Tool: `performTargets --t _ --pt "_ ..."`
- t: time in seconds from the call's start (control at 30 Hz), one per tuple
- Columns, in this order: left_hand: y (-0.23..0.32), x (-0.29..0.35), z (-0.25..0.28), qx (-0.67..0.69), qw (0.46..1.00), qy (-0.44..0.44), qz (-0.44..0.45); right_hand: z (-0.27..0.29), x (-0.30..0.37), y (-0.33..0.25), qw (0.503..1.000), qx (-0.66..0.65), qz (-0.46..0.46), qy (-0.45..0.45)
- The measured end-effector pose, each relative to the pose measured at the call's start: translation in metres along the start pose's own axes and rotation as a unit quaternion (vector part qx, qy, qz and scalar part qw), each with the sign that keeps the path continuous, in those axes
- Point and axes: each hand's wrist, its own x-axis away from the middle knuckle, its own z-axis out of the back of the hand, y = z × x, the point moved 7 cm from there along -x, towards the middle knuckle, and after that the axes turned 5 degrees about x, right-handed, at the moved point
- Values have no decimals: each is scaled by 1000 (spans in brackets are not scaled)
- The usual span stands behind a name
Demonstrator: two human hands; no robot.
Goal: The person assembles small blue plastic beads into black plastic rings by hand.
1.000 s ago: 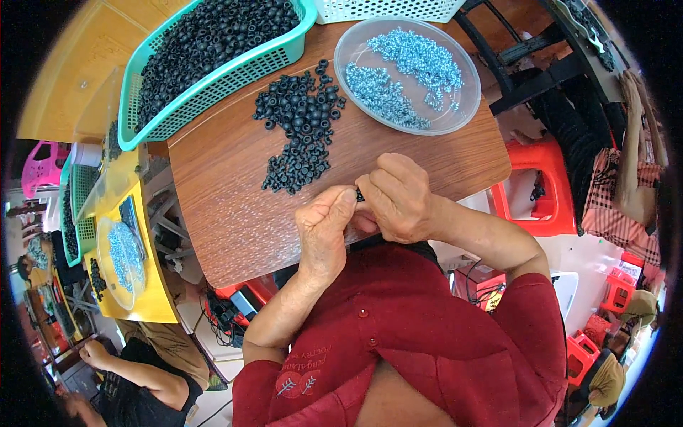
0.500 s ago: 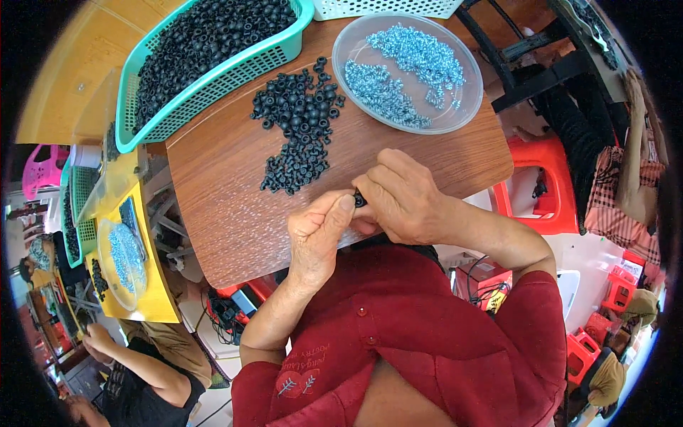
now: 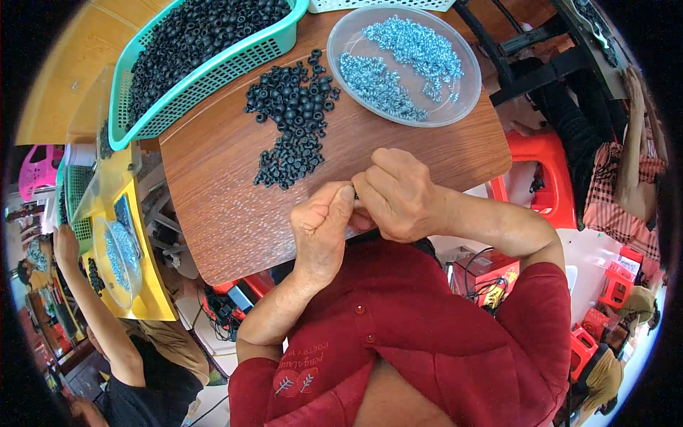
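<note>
My left hand and my right hand meet just past the near edge of the brown table. Both are closed, thumb and fingers pinching a small black round part between them. Only a dark sliver of it shows; the fingers hide the rest. Up the table from my hands lies a loose pile of black round parts, some ring-shaped with a hole, the smaller ones at the near end. At the far right a clear round plastic tray carries two heaps of small shiny blue pieces.
A turquoise mesh basket full of black parts stands at the far left. Behind the tray is a white perforated basket. A red stool stands right of the table. At left, a co-worker's arm reaches along a yellow table.
My fingers have closed further over the black part, which showed more plainly before. The co-worker at left has stretched an arm forward. The whole view has shifted slightly.
</note>
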Motion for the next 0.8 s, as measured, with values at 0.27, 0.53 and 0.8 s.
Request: performTargets --t 0.27,0.53,0.8 --pt "-14 -6 9 48 998 -17 42 -6 2 8 999 47 -3 0" --pt "-28 -9 -2 69 993 -58 76 10 5 18 999 22 19 -21" --pt "15 -8 65 -52 985 136 -89 85 -70 168 951 282 -62 114"
